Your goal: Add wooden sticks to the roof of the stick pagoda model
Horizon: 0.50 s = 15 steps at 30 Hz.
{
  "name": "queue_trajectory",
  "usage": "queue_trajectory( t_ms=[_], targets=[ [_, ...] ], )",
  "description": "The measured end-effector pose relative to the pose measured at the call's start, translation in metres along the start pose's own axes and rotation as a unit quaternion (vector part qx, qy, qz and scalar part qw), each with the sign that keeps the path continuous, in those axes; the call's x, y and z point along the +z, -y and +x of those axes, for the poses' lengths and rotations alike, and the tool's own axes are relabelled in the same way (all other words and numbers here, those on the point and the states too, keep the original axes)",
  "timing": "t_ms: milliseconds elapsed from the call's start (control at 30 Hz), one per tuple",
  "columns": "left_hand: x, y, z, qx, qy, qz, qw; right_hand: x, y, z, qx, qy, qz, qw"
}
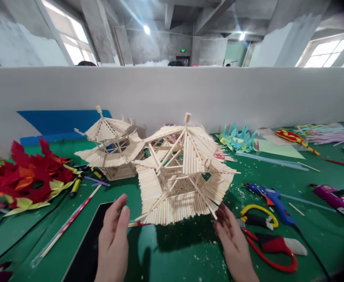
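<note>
A pavilion model (186,176) built of thin pale wooden sticks stands in the middle, with a tiered roof and a short post on top. One side of its upper roof is bare framework. My left hand (113,239) is open to the left of the lower roof, fingers extended and apart from it. Opposite it, my right hand (232,239) reaches to the lower roof's right corner with its fingers spread; I cannot tell whether they touch. Behind to the left stands a smaller stick pavilion (110,145). The big model's base is mostly hidden under its roof.
To the right lie a blue glue gun (268,199), yellow-handled pliers (260,215), red-handled scissors (277,246) and a purple device (336,199). A black tablet-like slab (86,246) is by my left hand. Red felt leaves (33,172) sit left; a white partition (172,94) rises behind.
</note>
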State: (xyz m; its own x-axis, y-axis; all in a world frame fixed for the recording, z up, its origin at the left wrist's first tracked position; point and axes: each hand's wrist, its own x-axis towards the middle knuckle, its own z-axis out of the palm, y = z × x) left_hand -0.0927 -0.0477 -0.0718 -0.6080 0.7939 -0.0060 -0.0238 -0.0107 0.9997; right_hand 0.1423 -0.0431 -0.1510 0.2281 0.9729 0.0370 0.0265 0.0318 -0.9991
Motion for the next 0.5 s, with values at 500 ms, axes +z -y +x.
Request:
queue_trajectory(
  t_ms=[500],
  targets=[
    [0.023, 0.033, 0.047, -0.164, 0.26, -0.098, 0.947, 0.025, -0.012, 0.035, -0.133, 0.074, -0.11, 0.982]
  ],
)
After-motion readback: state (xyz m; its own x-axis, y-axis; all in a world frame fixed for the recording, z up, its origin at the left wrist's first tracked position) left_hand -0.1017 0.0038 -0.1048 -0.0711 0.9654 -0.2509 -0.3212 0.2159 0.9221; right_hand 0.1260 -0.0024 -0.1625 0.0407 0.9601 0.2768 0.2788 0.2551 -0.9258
